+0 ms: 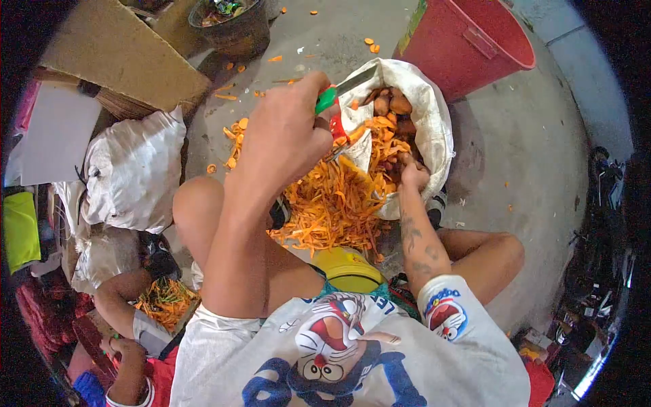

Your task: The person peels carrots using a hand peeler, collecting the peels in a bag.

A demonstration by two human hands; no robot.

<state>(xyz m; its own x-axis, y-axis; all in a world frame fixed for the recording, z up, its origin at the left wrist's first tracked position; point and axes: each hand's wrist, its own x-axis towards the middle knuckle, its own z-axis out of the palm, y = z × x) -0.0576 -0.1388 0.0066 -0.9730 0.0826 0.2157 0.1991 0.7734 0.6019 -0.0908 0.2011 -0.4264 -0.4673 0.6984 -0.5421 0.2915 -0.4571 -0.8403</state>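
My left hand (285, 132) is raised in front of me, its fingers wrapped round the green handle of a knife (356, 81) whose blade points up and right. My right hand (415, 173) reaches into a white sack (434, 122) with its rim rolled open; the fingertips are hidden among the contents. Reddish-brown carrots (392, 102) lie inside the sack, with orange peelings over part of them. A large heap of orange peelings (332, 207) lies between my legs, beside the sack.
A red bucket (468, 51) stands beyond the sack, a dark bin (234, 30) at the upper left. Cardboard (122, 54) and a stuffed white sack (135, 169) are at left. Another person's hand (125, 353) is at lower left, near more peelings (166, 304). Orange slices dot the floor.
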